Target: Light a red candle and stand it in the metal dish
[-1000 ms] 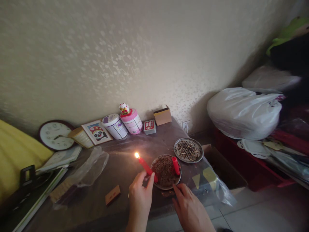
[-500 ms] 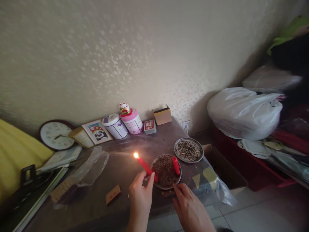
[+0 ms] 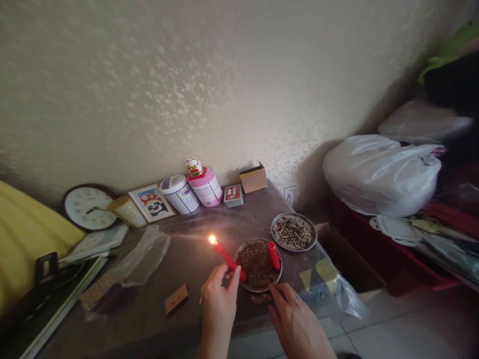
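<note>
My left hand [image 3: 221, 294] is closed around a lit red candle [image 3: 225, 255]. That candle leans to the left, its flame at the upper left end and its lower end over the left side of a round metal plate [image 3: 258, 289]. Dark brown residue covers the plate's middle. A second red candle [image 3: 274, 256], unlit, stands at the plate's right side. My right hand [image 3: 290, 311] grips the plate's near rim with index finger and thumb; part of this grip is hidden.
Behind on the right lies another plate [image 3: 277, 243] with used matches. A small cardboard piece [image 3: 175, 300] and a clear plastic bag [image 3: 151, 254] lie to the left. Along the wall stand a clock [image 3: 84, 204], a panda picture [image 3: 153, 203], two tubs, a red-lidded box [image 3: 233, 195] and an open carton [image 3: 253, 179].
The whole view has shifted very slightly. Both hands, the lit candle and the plate keep the same pose relative to each other.
</note>
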Demonstrator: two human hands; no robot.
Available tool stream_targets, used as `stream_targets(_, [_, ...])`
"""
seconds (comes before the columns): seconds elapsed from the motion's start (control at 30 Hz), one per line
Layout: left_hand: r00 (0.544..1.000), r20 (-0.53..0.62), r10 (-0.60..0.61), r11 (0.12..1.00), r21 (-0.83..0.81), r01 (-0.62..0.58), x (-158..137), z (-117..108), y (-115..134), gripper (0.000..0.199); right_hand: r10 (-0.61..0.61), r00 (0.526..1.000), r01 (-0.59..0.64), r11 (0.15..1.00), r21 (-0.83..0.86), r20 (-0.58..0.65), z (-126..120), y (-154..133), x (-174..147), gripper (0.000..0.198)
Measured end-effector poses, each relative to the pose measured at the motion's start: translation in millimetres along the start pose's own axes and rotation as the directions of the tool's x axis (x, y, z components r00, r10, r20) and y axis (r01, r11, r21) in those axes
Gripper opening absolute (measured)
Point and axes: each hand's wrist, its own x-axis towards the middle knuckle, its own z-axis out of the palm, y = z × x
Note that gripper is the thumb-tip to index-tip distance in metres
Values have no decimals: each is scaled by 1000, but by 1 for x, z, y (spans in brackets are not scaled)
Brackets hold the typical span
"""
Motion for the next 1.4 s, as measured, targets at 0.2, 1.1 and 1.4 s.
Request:
stream_targets(0.2, [1000, 6, -12, 1000, -7, 13, -1, 0, -1, 21, 16, 1000, -16, 1000, 14, 24, -3, -2, 1, 40])
stream_targets(1.1, [1000, 12, -6, 1000, -27, 6, -1, 1, -2, 21, 12, 999, -14, 999, 34, 34, -3, -2, 1, 39])
stream_targets(1.4, [999, 32, -15, 1000, -10, 16, -1, 0, -1, 19, -2, 1000, 2, 999, 34, 10, -2, -1, 0, 39])
